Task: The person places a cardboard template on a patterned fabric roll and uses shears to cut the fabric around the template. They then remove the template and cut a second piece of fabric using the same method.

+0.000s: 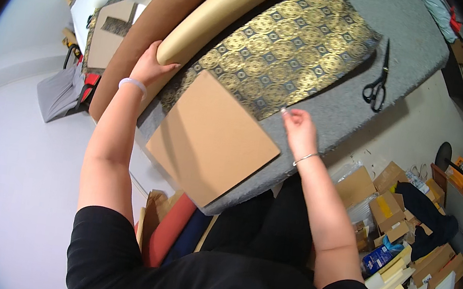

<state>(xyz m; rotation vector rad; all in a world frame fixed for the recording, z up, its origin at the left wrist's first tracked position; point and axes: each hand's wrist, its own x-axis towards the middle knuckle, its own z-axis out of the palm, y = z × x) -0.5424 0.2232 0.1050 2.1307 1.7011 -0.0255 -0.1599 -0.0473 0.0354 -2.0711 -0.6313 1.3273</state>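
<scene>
My left hand [153, 65] lies on a long cream roll [199, 28], its thumb stretched out to the right. A brown roll [154, 19] runs alongside on the left. My right hand [301, 131] is closed in a pinch beside the near corner of a gold and dark blue patterned fabric [289, 47]. Something small and whitish shows at its fingertips, too small to name. Between my hands a flat tan board [215, 139] sits at the table's near edge, one corner over the fabric. Black-handled scissors [378, 84] rest at the right.
A grey felt-like cover [412, 37] lies over the table. Cardboard boxes [386, 210] and packaging crowd the floor at the right. Red [167, 232] and navy rolls stand below the near edge. Another tan board [105, 42] with a patterned scrap lies at the far left.
</scene>
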